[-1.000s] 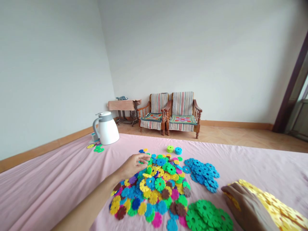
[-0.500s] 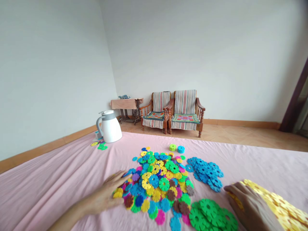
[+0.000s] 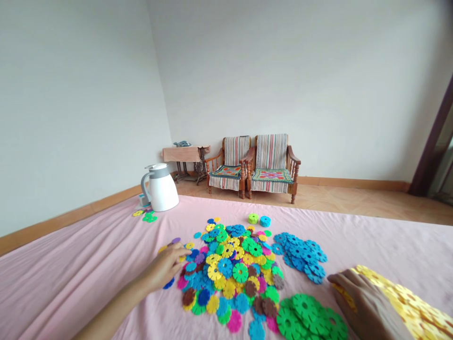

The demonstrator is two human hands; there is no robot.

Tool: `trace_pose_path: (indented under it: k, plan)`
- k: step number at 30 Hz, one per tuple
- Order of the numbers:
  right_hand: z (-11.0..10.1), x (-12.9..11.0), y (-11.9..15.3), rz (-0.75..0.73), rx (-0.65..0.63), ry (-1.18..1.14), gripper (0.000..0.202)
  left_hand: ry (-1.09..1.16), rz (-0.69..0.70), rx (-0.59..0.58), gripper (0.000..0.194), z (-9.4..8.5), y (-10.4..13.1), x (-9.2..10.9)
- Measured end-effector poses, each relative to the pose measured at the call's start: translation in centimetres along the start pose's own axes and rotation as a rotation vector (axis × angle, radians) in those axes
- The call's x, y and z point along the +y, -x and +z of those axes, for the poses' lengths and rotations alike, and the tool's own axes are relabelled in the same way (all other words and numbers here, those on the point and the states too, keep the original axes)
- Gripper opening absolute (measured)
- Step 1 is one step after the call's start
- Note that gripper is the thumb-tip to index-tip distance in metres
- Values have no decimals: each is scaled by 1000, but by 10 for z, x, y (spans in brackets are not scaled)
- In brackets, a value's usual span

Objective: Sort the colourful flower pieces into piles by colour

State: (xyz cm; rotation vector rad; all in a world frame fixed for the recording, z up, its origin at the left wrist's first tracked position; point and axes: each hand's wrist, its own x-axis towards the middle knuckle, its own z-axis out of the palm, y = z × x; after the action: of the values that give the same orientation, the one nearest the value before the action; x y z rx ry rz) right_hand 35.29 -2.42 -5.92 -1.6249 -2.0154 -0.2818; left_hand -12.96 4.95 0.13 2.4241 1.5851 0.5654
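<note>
Green snowflake discs (image 3: 309,317) lie nearest, overlapping, seemingly grouped by colour. The right hand (image 3: 370,300) spreads over yellow discs (image 3: 415,302), its grip hidden; the left hand's (image 3: 164,268) half-curled fingers edge the mixed disc pile (image 3: 230,271), hold unclear. Wrinkled pink sheet (image 3: 106,264) bears a white jug (image 3: 164,193); wooden armchairs (image 3: 272,153) stand beyond.

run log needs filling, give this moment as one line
left hand: at left edge of mixed notched-disc pile; right hand: at yellow notched discs; grip: unclear
</note>
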Motion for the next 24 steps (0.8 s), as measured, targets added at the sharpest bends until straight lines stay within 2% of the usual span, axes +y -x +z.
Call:
trace_pose_path:
  k: [6,11,14,18,21,24]
  plan:
    - [-3,-3,-1,-1,15,16,20,10,27,-55,47,6,-21,0]
    - [-3,-4,-2,-14,10,23,20,6,56,-54,41,4,-30,11]
    - [-4,-4,-2,-4,-1,34,21,52,2,18,36,5,-29,13]
    - [-6,-6,-3,5,-10,39,20,113,-161,172,27,5,-30,7]
    - [-7,-9,-4,10,-1,31,20,334,-216,195,29,3,-35,16]
    - [-10,-13,-6,21,-9,22,21,610,-185,62,37,7,-45,45]
